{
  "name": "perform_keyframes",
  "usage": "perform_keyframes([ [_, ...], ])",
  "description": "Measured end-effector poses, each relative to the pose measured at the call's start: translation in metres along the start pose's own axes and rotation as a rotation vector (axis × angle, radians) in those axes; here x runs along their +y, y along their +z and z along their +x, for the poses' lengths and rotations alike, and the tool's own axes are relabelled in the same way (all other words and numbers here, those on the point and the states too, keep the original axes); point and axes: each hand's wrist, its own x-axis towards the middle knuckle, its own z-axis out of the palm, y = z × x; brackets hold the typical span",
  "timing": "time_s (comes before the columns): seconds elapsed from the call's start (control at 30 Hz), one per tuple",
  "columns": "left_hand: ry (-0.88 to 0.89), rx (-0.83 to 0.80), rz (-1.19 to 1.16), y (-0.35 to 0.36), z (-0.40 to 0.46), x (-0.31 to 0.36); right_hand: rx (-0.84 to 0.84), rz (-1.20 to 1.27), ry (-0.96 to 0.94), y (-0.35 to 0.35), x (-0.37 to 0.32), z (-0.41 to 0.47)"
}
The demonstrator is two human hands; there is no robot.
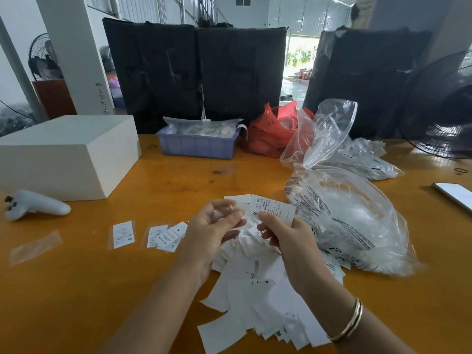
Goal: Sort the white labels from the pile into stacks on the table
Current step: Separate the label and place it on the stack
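Fingers (263, 217) pinch labels (274, 209) above pile (255, 290).

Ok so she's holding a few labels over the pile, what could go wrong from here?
1. The stacks are close together: the S stack is already fanned out beside the XS stack, so the sizes could mix.
2. The right hand pinches several labels at once; one might slip back into the loose pile.
3. A standing fan faces the table; if running, it could scatter the labels.

Orange table (102, 277) with label pile (255, 302), white box (69, 154), blue tray (196, 145), plastic bags (352, 226)
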Motion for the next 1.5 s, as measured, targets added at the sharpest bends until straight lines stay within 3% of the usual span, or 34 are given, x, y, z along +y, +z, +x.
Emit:
perform_keyframes([
  [0.27,0.036,-0.023,0.104,0.0010,-0.0012,-0.0015,0.058,0.025,-0.025,-0.0007,-0.0018,-0.0013],
  [0.87,0.102,-0.086,0.123,0.0006,-0.0011,-0.0021,-0.119,0.049,0.033,0.0000,0.0004,-0.0002],
  [1.17,0.048,-0.087,-0.009,-0.0004,-0.0011,0.0021,-0.160,-0.036,-0.006,-0.0065,-0.0039,0.0031],
  [1.5,-0.012,-0.110,0.053,-0.0023,-0.0013,0.0009,-0.213,-0.281,-0.077,-0.0066,-0.0030,0.0048],
])
